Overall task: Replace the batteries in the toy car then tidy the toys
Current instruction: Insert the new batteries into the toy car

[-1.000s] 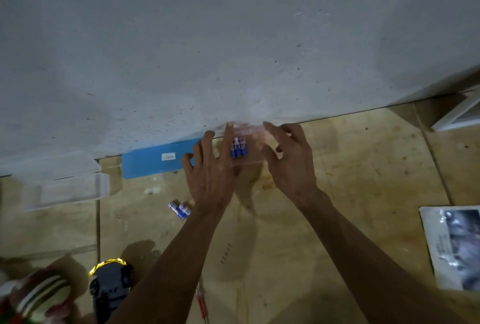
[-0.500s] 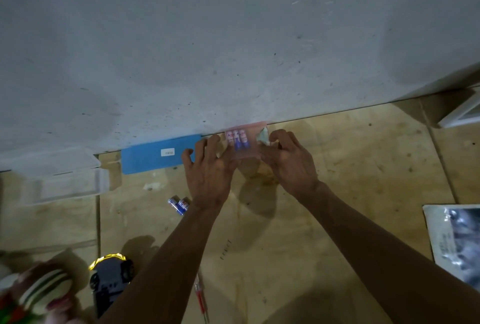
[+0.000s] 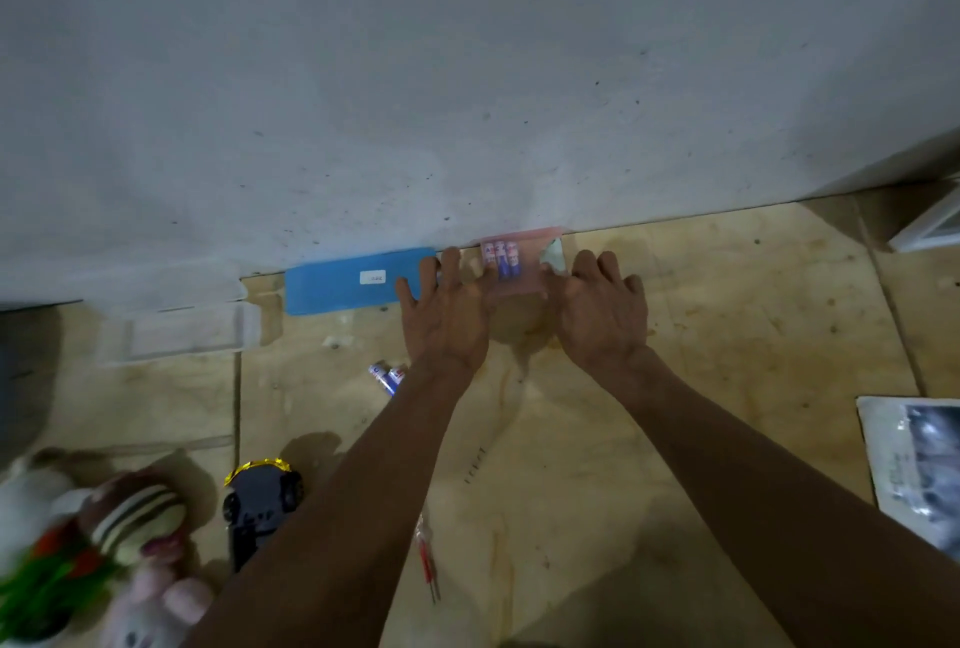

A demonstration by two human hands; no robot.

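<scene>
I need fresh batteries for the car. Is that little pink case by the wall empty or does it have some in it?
Not empty: the pink case holds about three blue batteries standing side by side, visible through its clear plastic. Whether its lid is shut, cannot tell.

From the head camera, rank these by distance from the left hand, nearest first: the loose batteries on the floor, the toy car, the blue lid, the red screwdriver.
Measured from the left hand:
1. Blue lid, against the wall; the hand's fingers reach its right end.
2. Loose batteries, on the floor beside the wrist.
3. Toy car, lower left by the soft toys.
4. Red screwdriver, low, beside the left forearm; close to the car's distance, so 3 and 4 are uncertain.
</scene>
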